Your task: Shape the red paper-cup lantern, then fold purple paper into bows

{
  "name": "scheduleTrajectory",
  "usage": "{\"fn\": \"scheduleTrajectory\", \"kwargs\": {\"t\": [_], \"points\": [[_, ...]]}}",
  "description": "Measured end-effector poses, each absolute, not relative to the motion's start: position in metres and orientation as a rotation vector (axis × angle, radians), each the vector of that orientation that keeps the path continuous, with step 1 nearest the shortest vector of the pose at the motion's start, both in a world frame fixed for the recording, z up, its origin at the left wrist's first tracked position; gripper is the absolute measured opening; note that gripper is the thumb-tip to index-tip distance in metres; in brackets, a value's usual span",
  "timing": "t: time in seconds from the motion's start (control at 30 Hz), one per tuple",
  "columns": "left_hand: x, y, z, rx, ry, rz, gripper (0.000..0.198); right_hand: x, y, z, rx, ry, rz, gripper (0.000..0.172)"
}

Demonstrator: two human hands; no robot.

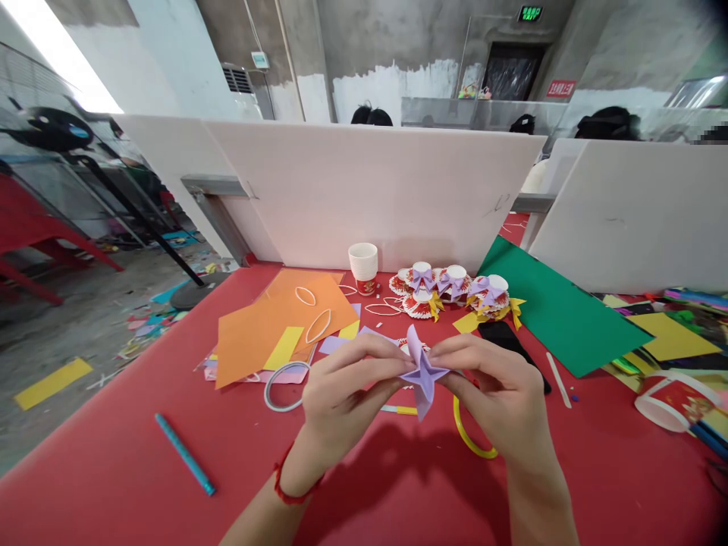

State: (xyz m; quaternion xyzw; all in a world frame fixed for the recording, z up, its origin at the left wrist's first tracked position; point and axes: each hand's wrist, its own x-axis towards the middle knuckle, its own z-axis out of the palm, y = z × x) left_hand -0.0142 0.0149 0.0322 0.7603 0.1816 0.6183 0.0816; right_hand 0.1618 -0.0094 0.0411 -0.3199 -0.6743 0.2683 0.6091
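Note:
Both of my hands hold a small folded piece of purple paper (422,372) above the red table (114,455). My left hand (346,390) pinches its left side with thumb and fingers closed; a red cord sits on that wrist. My right hand (494,390) pinches its right side the same way. The paper has pointed flaps sticking up and down. Just beyond it stand several paper-cup hats with purple bows (449,290).
Orange sheets (273,326), yellow strips and white paper rings lie at the left. A stack of paper cups (363,267) stands at the back; a green sheet (557,311), a black object (512,345) and a cut cup (676,400) at the right. A blue pen (185,453), a yellow ring (469,440). White partitions (364,189) behind.

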Motion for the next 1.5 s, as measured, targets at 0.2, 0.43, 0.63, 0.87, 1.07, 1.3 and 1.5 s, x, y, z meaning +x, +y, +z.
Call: {"fn": "scheduleTrajectory", "kwargs": {"t": [0.2, 0.43, 0.63, 0.87, 1.07, 1.3, 1.5], "points": [[-0.0116, 0.0148, 0.0291, 2.206, 0.416, 1.938, 0.005, 0.1618, -0.0096, 0.0422, -0.688, -1.550, 0.623, 0.030], [-0.0106, 0.0146, 0.0309, 2.138, 0.387, 1.932, 0.009, 0.1617, -0.0116, 0.0438, -0.657, -1.548, 0.605, 0.029], [-0.0106, 0.0131, 0.0305, 2.123, 0.380, 1.899, 0.010, 0.1620, -0.0128, 0.0438, -0.668, -1.577, 0.564, 0.026], [-0.0184, 0.0102, 0.0334, 2.328, 0.548, 1.729, 0.006, 0.1615, -0.0137, 0.0427, -0.729, -1.675, 0.481, 0.022], [-0.0179, 0.0081, 0.0340, 2.409, 0.542, 1.721, 0.010, 0.1605, -0.0128, 0.0393, -0.749, -1.706, 0.491, 0.019], [-0.0138, 0.0074, 0.0334, 2.364, 0.516, 1.912, 0.009, 0.1561, -0.0120, 0.0372, -0.724, -1.672, 0.491, 0.021], [-0.0193, 0.0106, 0.0336, 2.359, 0.499, 1.879, 0.009, 0.1579, -0.0123, 0.0399, -0.680, -1.680, 0.438, 0.025]]}}
